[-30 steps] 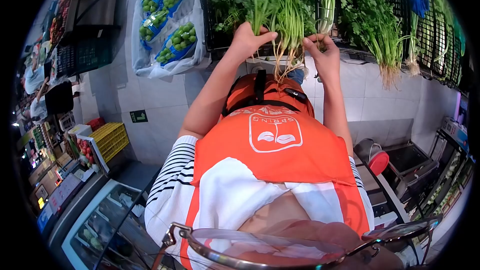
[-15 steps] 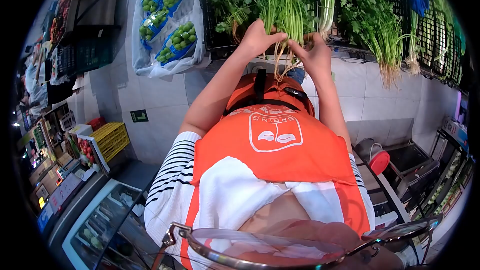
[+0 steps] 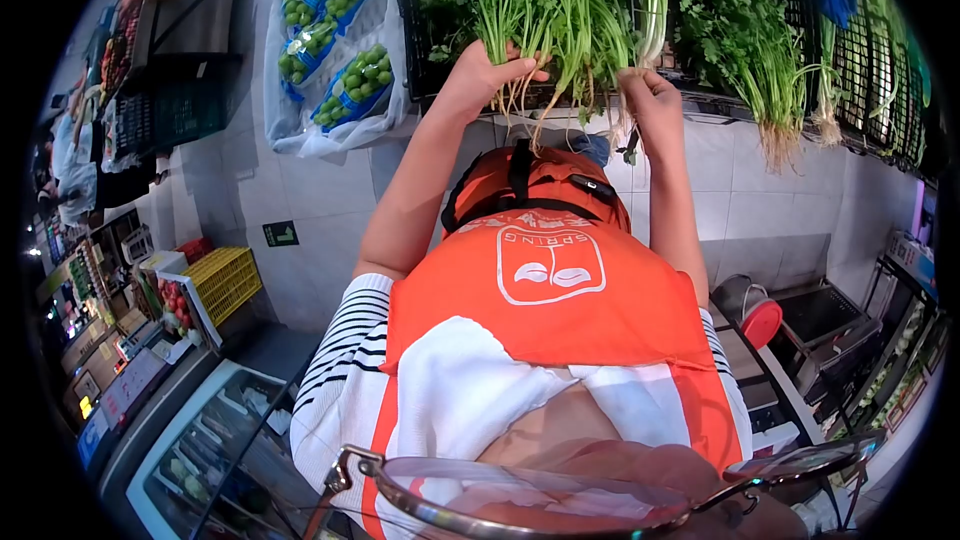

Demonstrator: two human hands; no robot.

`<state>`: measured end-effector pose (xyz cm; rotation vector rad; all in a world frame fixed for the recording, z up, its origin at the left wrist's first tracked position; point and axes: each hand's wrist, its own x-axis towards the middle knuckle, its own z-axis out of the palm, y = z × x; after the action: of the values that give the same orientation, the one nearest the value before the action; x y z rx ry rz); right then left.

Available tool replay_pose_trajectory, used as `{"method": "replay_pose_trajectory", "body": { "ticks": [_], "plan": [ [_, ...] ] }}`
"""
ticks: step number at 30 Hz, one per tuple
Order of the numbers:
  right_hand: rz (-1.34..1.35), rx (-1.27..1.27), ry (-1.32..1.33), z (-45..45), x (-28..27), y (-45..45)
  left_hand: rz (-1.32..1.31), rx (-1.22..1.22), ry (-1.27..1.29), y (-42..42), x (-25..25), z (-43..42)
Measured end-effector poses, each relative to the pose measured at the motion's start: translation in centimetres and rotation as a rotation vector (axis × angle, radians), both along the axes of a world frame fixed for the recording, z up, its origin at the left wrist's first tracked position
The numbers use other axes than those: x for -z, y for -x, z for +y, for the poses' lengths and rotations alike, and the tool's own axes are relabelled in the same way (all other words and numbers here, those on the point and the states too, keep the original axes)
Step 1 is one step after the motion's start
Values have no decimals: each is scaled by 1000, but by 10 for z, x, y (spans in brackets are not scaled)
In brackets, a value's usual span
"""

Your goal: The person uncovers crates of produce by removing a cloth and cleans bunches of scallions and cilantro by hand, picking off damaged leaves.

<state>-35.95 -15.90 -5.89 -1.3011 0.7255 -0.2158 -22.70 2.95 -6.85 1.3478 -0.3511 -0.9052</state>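
Observation:
My left hand is closed round the lower stems of a bunch of coriander, whose pale roots hang toward me over the crate's front edge. More stems of the bunch fan out to the right, between my hands. My right hand is pinched at the root ends on that side. From its fingers hangs a thin wilted stem with a dark tip. Just behind this hand lie spring onions with white lower ends.
A lined box with bags of green fruit stands left of the greens. To the right, another coriander bunch overhangs its crate. A yellow crate is at the lower left, a red-lidded bucket at the lower right.
My hands have moved apart: the left shifted left with part of the coriander, the right slightly right. The bunch is spread wider, and a thin wilted stem now hangs from my right fingers.

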Motion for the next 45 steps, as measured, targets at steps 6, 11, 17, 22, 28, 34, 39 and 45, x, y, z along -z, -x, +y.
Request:
{"method": "replay_pose_trajectory", "body": {
  "ticks": [6,11,17,22,28,34,39,45],
  "plan": [
    [67,-52,227,2,1,2,13,-17,20,2,-8,0],
    [14,70,492,9,-6,3,-18,-10,-10,1,-3,1],
    [-91,-123,-158,17,-44,-4,173,-4,54,8,-15,-1],
    [-49,-169,141,38,-25,-26,200,-43,41,18,-20,0],
    [-16,-236,233,42,-12,-38,112,-85,10,25,-14,1],
    [-40,-170,228,42,-19,-38,90,-91,14,25,-14,2],
    [-182,-74,155,47,-22,-36,228,-136,42,26,-12,0],
    [-230,-84,-313,37,-19,-26,273,-120,52,23,-11,-3]
  ]
}}
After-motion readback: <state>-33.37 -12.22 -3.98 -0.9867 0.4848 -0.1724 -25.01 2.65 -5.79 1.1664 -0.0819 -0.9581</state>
